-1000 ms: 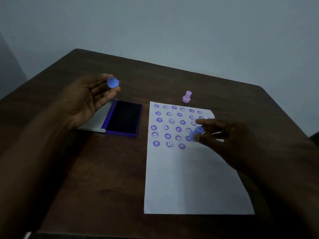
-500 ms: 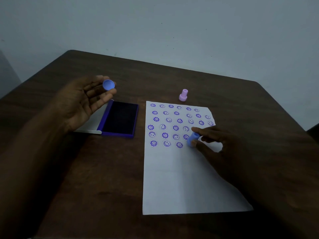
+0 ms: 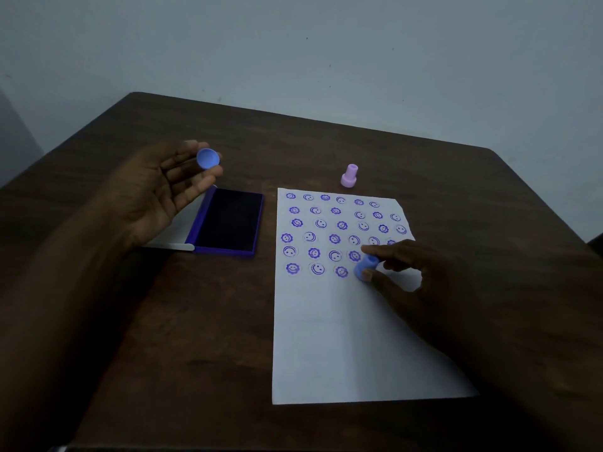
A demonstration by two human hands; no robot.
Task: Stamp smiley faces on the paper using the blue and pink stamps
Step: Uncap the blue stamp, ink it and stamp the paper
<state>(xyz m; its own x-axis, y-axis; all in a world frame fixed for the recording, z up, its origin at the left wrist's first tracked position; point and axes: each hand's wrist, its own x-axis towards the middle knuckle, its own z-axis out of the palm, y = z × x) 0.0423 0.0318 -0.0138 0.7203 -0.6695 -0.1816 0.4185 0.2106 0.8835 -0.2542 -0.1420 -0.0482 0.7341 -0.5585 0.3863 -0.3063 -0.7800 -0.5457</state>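
The paper [image 3: 342, 337] lay flat on the table [image 3: 195, 337]. On its sixth row, the right hand [image 3: 421, 282] pinched the blue stamp [image 3: 366, 268] between thumb and fingertips; it looked light and rigid, best gripped by its narrow stem. Farther off, the left hand [image 3: 156, 190], half open, held a blue cap [image 3: 208, 158] above the ink pad [image 3: 230, 221]. The pink stamp [image 3: 349, 176] stood beyond the paper.

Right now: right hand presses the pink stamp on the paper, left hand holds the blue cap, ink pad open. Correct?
Not quite. In the head view the right hand holds the blue stamp on the paper; the pink stamp stands on the table. Blue cap in left hand, ink pad open: correct.
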